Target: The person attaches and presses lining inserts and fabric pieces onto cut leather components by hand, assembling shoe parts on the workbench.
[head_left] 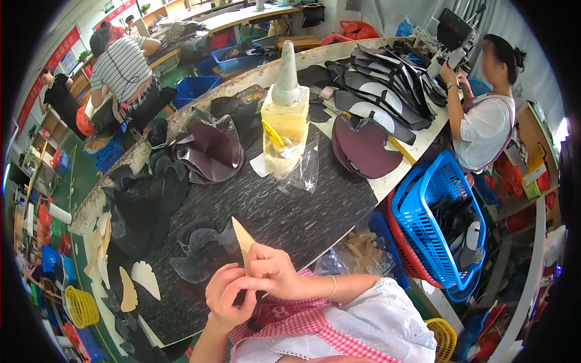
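Note:
My right hand [272,270] pinches a beige, tapered, flat piece [242,237] that points up and away from me. Close against it, my left hand [231,294] has its fingers curled in at the piece's lower end, which the fingers hide. Just beyond my hands lies a pile of dark, film-covered cut pieces [203,254]. Two more beige pieces, one narrow with a notched edge [128,290] and one broader and paler [145,279], lie on the table to the left.
On the dark tabletop [290,212] stands a yellowish container [284,127] topped by a grey cone. Brown-purple pieces [209,148] are stacked left of it, more [366,148] to the right. Blue baskets [445,218] stand at the right edge, near a co-worker [487,115].

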Tool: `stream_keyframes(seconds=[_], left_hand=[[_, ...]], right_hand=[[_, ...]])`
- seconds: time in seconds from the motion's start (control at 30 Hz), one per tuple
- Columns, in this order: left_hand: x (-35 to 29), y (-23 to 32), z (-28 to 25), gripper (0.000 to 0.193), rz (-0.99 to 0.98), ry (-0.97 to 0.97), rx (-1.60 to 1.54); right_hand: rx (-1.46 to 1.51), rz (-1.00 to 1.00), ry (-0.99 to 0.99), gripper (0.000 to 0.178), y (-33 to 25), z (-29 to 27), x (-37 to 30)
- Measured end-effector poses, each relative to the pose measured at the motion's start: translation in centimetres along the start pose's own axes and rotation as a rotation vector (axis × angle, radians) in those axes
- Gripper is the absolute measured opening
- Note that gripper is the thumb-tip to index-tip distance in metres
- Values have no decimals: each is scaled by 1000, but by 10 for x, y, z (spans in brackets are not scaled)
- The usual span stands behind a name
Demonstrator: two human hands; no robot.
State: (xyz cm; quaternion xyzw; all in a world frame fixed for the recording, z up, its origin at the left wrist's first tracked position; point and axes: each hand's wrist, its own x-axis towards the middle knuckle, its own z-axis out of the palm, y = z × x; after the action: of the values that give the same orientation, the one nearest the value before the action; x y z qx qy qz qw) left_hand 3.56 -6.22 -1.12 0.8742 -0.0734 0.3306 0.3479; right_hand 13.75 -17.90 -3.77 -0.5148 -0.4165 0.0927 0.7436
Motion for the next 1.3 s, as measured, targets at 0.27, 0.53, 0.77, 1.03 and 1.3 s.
stream_keyframes(seconds=[0.27, 0.53, 0.77, 1.03, 1.3], left_hand=[[5, 12, 8, 28, -187, -157, -188], [-2, -4, 6, 21, -793, 64, -733], [6, 0, 9, 19, -739, -98, -570], [6, 5, 6, 21, -653, -88, -416], [17, 1, 4, 13, -436, -177, -238]], right_hand=[[-244, -220, 16, 36, -5, -19, 9], [-557, -337, -111, 16, -4, -24, -3], [-431, -241, -199, 22, -3, -38, -10], [-549, -201, -205, 27, -1, -35, -10], [-468, -61, -210, 30, -15, -39, -5]])
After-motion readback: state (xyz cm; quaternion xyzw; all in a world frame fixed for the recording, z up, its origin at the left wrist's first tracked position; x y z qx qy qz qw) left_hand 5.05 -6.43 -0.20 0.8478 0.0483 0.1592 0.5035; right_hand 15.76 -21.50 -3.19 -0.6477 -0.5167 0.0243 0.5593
